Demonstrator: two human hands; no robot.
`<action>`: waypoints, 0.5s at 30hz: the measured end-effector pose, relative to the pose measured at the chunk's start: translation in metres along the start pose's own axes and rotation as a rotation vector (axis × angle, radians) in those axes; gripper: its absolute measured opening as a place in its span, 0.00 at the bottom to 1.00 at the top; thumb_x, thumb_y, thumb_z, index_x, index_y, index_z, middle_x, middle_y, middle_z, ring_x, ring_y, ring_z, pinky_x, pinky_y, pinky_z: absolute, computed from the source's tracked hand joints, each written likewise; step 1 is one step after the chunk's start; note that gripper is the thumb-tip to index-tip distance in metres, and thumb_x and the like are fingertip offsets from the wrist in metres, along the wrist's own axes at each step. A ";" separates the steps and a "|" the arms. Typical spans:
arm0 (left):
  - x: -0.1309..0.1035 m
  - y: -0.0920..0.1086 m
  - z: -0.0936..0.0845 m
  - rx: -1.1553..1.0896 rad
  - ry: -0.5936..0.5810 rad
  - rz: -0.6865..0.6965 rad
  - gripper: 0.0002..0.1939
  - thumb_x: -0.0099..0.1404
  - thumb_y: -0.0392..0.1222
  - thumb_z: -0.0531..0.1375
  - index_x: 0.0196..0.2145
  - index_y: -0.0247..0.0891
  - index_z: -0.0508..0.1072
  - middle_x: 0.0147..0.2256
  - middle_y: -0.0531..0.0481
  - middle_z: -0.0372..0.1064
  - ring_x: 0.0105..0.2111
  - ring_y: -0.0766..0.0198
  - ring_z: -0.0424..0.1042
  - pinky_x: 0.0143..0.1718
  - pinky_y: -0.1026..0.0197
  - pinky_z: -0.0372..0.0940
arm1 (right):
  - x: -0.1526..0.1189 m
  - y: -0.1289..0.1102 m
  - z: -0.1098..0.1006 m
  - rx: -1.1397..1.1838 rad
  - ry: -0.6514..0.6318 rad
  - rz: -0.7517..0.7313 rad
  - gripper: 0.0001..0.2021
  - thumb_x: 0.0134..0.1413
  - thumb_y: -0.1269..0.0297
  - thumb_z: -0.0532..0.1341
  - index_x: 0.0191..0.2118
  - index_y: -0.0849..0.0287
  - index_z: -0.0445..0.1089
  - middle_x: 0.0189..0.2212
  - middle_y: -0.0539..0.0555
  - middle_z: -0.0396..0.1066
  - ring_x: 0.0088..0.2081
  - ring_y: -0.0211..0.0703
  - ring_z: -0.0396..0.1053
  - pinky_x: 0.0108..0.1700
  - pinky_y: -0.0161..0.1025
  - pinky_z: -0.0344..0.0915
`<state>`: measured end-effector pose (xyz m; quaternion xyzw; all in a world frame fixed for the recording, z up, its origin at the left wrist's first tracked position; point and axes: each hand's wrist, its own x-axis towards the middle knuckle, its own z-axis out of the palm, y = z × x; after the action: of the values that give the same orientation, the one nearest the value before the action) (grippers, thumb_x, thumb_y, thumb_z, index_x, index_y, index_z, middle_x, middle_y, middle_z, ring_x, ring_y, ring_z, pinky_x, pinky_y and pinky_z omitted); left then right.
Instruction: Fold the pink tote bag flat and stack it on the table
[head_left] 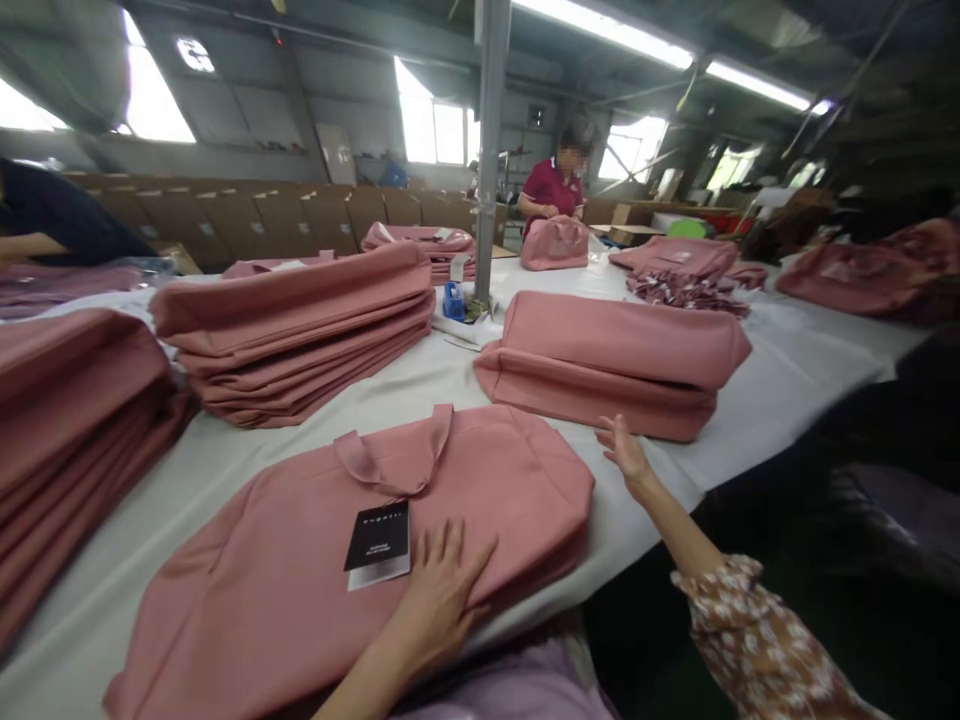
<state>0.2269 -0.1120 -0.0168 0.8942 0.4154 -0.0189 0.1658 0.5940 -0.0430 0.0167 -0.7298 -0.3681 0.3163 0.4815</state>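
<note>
A flat pink fabric bag (300,560) lies on the white table (787,390) right in front of me, its handle loop (397,460) on top and a black hang tag (379,540) attached. My left hand (442,590) rests flat on the bag, fingers spread, just right of the tag. My right hand (624,450) reaches past the bag's far right corner, open, fingers stretched toward a folded stack of pink bags (615,360). Neither hand holds anything.
Taller stacks of pink bags (300,320) stand at the centre left and at the far left (67,420). A grey pillar (489,150) rises from mid-table, with a blue object (454,300) at its base. A person in a dark red shirt (553,190) works at the far side.
</note>
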 end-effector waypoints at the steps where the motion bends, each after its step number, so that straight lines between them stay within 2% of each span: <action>1: 0.000 -0.001 0.003 -0.011 0.002 0.006 0.38 0.62 0.49 0.59 0.65 0.57 0.44 0.66 0.34 0.37 0.64 0.35 0.35 0.60 0.33 0.39 | -0.008 0.005 -0.002 0.030 0.000 0.026 0.34 0.62 0.38 0.39 0.58 0.61 0.59 0.51 0.63 0.67 0.53 0.51 0.65 0.55 0.56 0.59; 6: 0.001 -0.011 -0.001 -0.156 -0.024 0.009 0.29 0.70 0.52 0.47 0.65 0.55 0.44 0.67 0.41 0.35 0.65 0.46 0.31 0.62 0.36 0.37 | -0.034 0.026 -0.001 0.139 -0.024 0.083 0.33 0.61 0.40 0.45 0.58 0.63 0.60 0.50 0.66 0.67 0.51 0.51 0.67 0.53 0.53 0.61; 9: 0.000 -0.017 -0.003 -0.252 -0.042 -0.006 0.26 0.71 0.54 0.42 0.65 0.54 0.45 0.67 0.46 0.36 0.65 0.49 0.32 0.62 0.37 0.39 | -0.050 0.035 0.000 0.171 -0.063 0.079 0.32 0.51 0.46 0.56 0.58 0.61 0.60 0.50 0.65 0.68 0.49 0.52 0.68 0.52 0.52 0.63; 12: 0.001 -0.019 0.009 -0.190 0.019 0.024 0.25 0.71 0.52 0.44 0.64 0.57 0.46 0.66 0.46 0.36 0.65 0.48 0.35 0.61 0.35 0.42 | -0.065 0.041 0.003 0.207 -0.157 0.009 0.35 0.37 0.57 0.63 0.56 0.59 0.62 0.51 0.61 0.68 0.50 0.51 0.67 0.52 0.49 0.64; 15: 0.003 -0.019 0.031 0.017 0.139 0.065 0.30 0.66 0.49 0.54 0.63 0.62 0.48 0.66 0.43 0.39 0.64 0.40 0.40 0.58 0.29 0.44 | -0.071 0.047 0.009 0.223 -0.229 -0.053 0.34 0.32 0.62 0.61 0.54 0.59 0.65 0.54 0.60 0.66 0.51 0.51 0.66 0.53 0.47 0.63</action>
<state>0.2185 -0.1081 -0.0523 0.9079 0.3963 0.0451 0.1292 0.5604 -0.1109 -0.0230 -0.6210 -0.4022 0.4235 0.5227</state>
